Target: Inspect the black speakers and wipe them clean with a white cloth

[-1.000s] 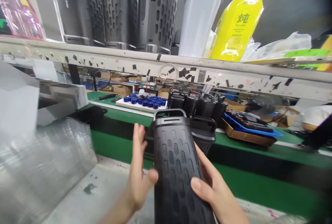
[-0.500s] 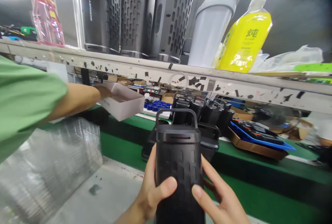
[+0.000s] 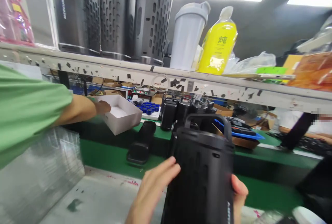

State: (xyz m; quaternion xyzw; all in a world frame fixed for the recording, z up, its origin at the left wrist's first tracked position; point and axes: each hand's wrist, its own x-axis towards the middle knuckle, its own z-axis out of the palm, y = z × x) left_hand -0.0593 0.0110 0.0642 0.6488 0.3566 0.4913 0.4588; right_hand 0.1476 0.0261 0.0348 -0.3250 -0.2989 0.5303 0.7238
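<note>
Left hand and right hand, fingers curled.

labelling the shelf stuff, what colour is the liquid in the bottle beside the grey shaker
Bright yellow; head view.

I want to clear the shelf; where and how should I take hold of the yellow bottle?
The yellow bottle is probably best gripped at its narrow top, from above: the grey cup and plastic bag crowd its lower sides.

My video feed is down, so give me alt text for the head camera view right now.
Two bare hands, left and right, hold a black handled device above a workbench. At left, a co-worker's green-sleeved arm reaches to an open white box; black devices stand behind on a green surface.
</note>
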